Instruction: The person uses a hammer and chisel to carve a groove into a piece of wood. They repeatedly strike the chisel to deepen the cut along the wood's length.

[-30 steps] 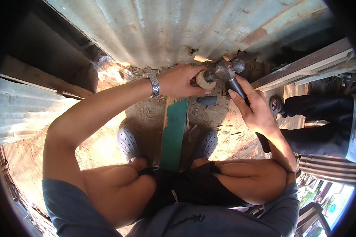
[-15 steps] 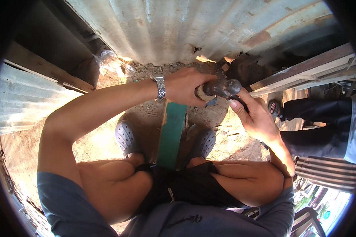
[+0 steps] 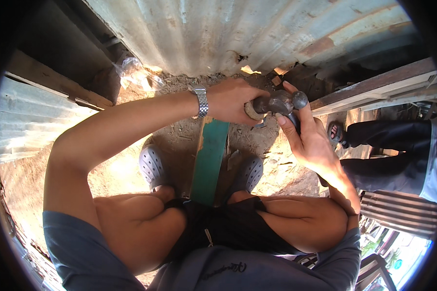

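Observation:
In my right hand is a hammer with a dark, worn metal head and a rounded end. My thumb and fingers close about its dark handle, just below the head. My left hand, wearing a metal-band watch, is wrapped round a tan, round-ended handle. The hammer head overlaps this handle's end; whether they touch I cannot tell. Most of the tan handle is hidden by my fingers. Below my left hand, a green-painted board runs from between my feet towards my lap, its left edge bare wood.
A corrugated metal sheet rises in front of me. Clear plastic lies at the far left on the dirt ground. A wooden frame stands at the right. Beside it, a person in dark trousers is close to my right arm.
The hammer head has shifted slightly right, uncovering more of the tan handle's end. My right index finger has lifted and straightened beside the head. Both hands keep their holds.

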Available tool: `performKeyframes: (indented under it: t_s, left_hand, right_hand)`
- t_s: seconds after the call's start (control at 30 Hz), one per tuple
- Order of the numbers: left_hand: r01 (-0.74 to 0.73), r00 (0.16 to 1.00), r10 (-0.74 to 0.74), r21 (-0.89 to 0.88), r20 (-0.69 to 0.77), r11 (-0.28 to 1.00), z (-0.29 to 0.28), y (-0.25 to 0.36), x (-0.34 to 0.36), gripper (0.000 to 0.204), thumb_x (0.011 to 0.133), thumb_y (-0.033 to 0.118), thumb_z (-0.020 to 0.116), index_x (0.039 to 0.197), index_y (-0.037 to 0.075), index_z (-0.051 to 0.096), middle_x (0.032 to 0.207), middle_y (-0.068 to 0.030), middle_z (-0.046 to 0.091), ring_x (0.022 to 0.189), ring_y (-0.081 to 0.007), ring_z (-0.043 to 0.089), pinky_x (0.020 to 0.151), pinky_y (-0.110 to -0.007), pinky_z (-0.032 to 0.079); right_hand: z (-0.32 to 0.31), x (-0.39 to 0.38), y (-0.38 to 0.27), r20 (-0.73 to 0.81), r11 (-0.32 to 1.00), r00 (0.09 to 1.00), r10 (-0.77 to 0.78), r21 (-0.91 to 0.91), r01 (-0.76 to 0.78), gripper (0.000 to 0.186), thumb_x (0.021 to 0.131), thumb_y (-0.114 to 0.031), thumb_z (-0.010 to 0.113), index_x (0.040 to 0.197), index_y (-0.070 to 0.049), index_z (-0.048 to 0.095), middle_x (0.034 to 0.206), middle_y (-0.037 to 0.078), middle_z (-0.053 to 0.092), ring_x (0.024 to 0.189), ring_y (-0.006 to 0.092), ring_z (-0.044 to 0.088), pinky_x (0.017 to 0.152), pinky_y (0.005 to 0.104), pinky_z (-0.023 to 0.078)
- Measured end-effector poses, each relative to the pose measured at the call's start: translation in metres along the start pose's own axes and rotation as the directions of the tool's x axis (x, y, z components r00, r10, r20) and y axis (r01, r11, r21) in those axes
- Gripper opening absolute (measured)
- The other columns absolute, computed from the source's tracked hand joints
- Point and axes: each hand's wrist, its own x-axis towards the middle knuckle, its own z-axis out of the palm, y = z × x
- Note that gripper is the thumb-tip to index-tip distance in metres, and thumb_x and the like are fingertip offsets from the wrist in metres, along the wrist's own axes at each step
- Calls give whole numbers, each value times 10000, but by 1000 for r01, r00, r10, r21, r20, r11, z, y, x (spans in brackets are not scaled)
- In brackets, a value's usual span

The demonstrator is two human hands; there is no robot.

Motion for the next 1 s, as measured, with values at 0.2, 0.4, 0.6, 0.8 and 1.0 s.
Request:
performKeyframes:
  t_s: [0.2,0.4,0.6,0.8,1.0]
  left_hand:
    - [-11,1000,11,-22,8,1000,0,-4,-1,540,784,358,831,1213,85,648,985,-162,737,944,-379,703,810,-470,551]
    - [54,998,-51,-63,48,997,-6,-2,-1,544,772,294,843,1244,112,643,954,-149,730,911,-371,699,783,-451,545]
    - [15,993,-39,-221,-108,975,13,-14,-4,503,728,287,864,1149,102,661,946,-130,743,893,-319,720,784,-413,553]
    - [43,992,-69,-241,-101,970,11,-22,-1,517,712,332,863,1137,76,718,1000,-138,758,947,-312,727,865,-407,565]
    - [26,998,-36,-167,-58,986,6,-22,-3,496,730,356,842,1124,74,735,1007,-139,761,970,-311,724,889,-400,568]
  right_hand:
    - [-8,9,-7,180,998,982,55,-7,-54,545,1001,-268,694,1455,-64,473,964,230,734,868,353,748,744,403,559]
    - [1,13,-14,195,986,970,146,49,-158,507,995,-242,689,1432,-69,499,882,223,733,774,341,751,698,399,560]
    - [1,20,-18,193,996,977,88,9,-91,469,992,-193,691,1401,-38,522,956,208,748,847,291,764,750,376,568]
    - [-10,17,-21,-29,991,991,-133,-26,132,415,981,-114,708,1360,-13,572,1033,171,761,902,208,755,773,314,569]
    - [-29,12,-20,-203,909,916,-347,169,382,423,962,15,691,1362,59,557,1342,171,626,1141,187,637,964,310,513]
